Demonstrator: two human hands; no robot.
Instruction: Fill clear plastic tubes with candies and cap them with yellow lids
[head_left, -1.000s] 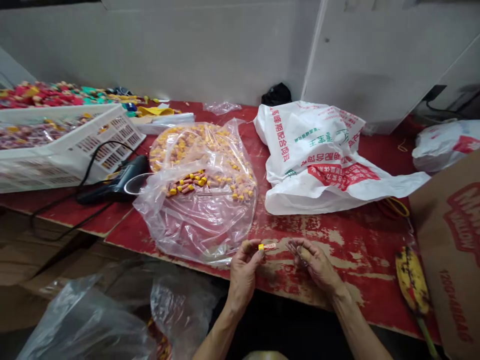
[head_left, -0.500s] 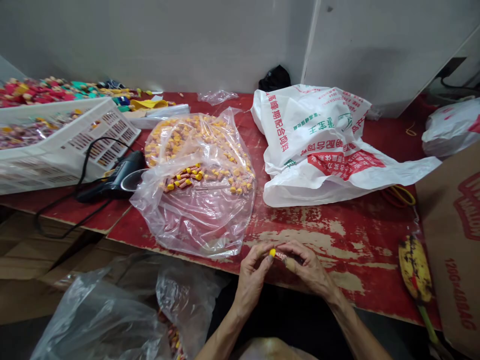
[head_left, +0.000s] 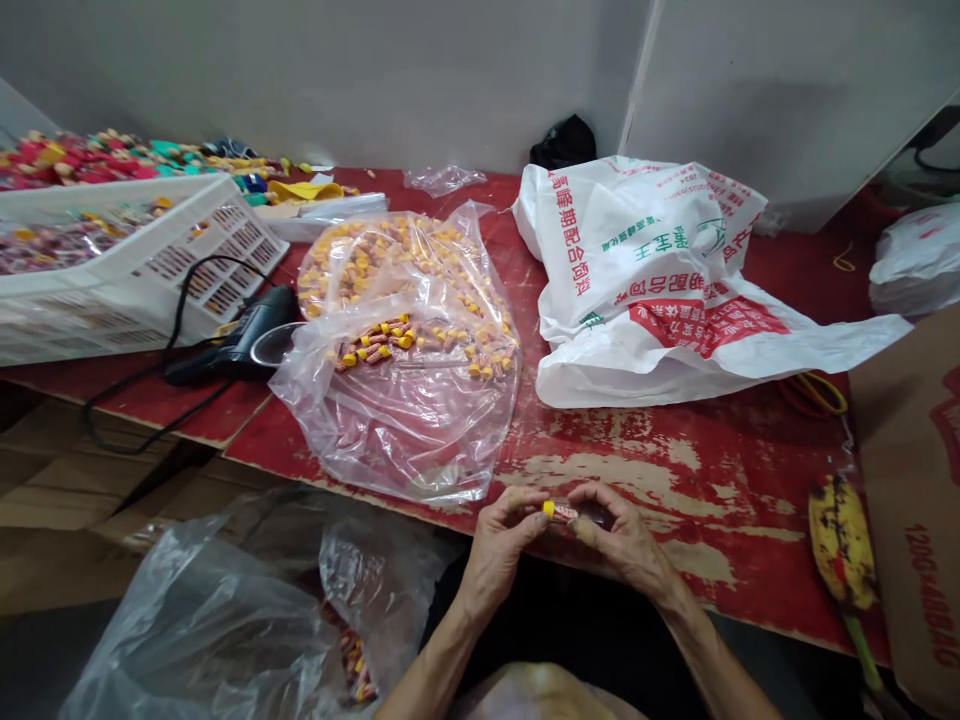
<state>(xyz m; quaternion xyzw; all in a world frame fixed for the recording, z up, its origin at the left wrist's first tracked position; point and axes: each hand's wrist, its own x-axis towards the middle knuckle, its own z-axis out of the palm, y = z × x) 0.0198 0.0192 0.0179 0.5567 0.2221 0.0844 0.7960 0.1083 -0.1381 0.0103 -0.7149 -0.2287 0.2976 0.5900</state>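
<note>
In front of me, over the table's near edge, I hold a small yellow-capped tube with a pink-and-white patterned body. My left hand is closed, thumb and finger pinching it at the yellow end. My right hand is closed round its other end, where a shiny, see-through piece shows between the fingers; whether this is film wrapped on the tube I cannot tell. Beyond my hands, a clear plastic bag lies open on the table with many similar yellow-capped tubes in it.
A black hot-air gun with a cable lies beside a white crate of small wrapped pieces. To the right are a white printed sack, a spotted banana and a cardboard box. Another clear bag hangs below the table edge.
The tube has turned slightly between my fingers and more of its patterned body and the see-through piece now show. My hands stay together; the view has shifted a little.
</note>
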